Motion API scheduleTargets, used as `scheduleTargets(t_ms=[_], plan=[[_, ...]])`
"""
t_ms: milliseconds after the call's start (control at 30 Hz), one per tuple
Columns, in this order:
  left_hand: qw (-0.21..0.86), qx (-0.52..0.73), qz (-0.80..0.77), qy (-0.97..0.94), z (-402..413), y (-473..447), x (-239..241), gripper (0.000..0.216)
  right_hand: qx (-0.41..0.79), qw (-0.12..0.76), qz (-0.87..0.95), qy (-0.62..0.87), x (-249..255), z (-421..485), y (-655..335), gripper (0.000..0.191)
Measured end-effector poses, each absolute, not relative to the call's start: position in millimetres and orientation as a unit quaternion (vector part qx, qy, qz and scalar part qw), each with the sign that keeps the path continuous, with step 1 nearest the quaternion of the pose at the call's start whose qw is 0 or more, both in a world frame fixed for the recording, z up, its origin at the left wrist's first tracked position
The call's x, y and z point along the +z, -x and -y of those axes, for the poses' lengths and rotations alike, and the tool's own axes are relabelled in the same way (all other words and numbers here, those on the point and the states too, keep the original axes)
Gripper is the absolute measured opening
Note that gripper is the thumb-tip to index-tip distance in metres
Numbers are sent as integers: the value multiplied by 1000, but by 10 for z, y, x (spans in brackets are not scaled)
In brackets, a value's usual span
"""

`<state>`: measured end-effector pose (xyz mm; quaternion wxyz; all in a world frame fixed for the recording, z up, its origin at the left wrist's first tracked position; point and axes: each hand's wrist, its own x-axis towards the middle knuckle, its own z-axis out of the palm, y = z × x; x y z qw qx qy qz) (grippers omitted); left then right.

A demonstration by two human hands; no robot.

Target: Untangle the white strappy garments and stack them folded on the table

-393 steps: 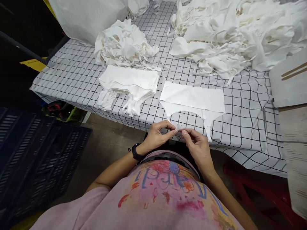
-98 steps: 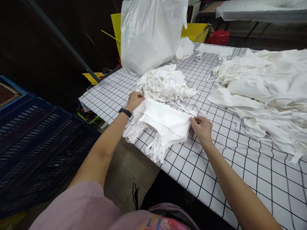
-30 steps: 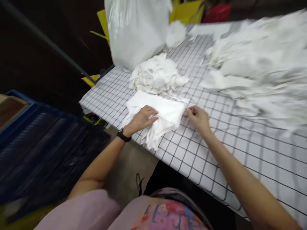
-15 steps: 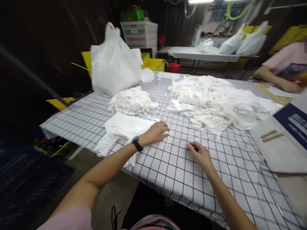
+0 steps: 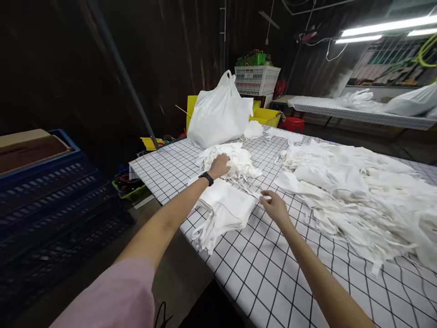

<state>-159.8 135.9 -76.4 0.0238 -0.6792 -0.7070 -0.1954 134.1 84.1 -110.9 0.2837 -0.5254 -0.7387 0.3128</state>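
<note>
My left hand (image 5: pixel 219 166), with a black watch on its wrist, rests on a small heap of crumpled white cloth pieces (image 5: pixel 241 159). Its fingers are spread and partly sunk against the fabric. A thin white cloth strap (image 5: pixel 251 193) trails from that heap to my right hand (image 5: pixel 274 207), whose thumb and fingers pinch its end. Below the heap lies a neat stack of folded white cloth pieces (image 5: pixel 229 202), straps hanging toward the table's near edge. A far larger white cloth pile (image 5: pixel 348 182) spreads out right of my right hand.
A full white plastic bag (image 5: pixel 218 114) stands on the checked tablecloth (image 5: pixel 273 269) at the back left. Blue plastic crates (image 5: pixel 51 205) are stacked left of the table. Behind it are yellow bins (image 5: pixel 268 117), a red stool (image 5: pixel 292 124) and another table (image 5: pixel 362 111).
My view has swung left. My left hand has moved from beside the folded stack onto the small heap. My right hand has come closer to the stack and now pinches a strap.
</note>
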Motion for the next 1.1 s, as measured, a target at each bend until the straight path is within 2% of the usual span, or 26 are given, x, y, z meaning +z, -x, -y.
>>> scheduleTargets(t_ms=[100,267,333,433,567,700,733,867,1000,1100], plan=[[23,-201,709,676,-1398,1764,-795,32,303,282,770,485,-989,-1276,-656,37],[17,-197,704,682,-1562,1792,-773,29,273,274,811,439,-904,-1711,82,58],[3,-194,700,688,-1617,1732,-779,26,265,263,814,445,-909,-1805,188,52],[-17,-204,693,692,-1609,1623,-811,29,262,266,806,459,-933,-1881,192,33],[-33,-243,676,695,-1452,1546,-811,41,279,318,783,457,-851,-1898,45,22],[-52,-285,650,702,-1316,1559,-684,50,332,392,741,433,-508,-1910,-102,21],[-55,-302,642,703,-1303,1566,-634,47,348,408,730,423,-389,-1913,-128,22],[-65,-407,607,680,-1305,1559,-400,12,410,465,688,376,124,-1871,-235,24],[-89,-453,573,677,-1260,1456,-187,19,521,534,592,306,563,-1692,-473,26],[-141,-513,528,662,-1142,1316,-63,17,539,565,553,291,786,-1507,-766,28]])
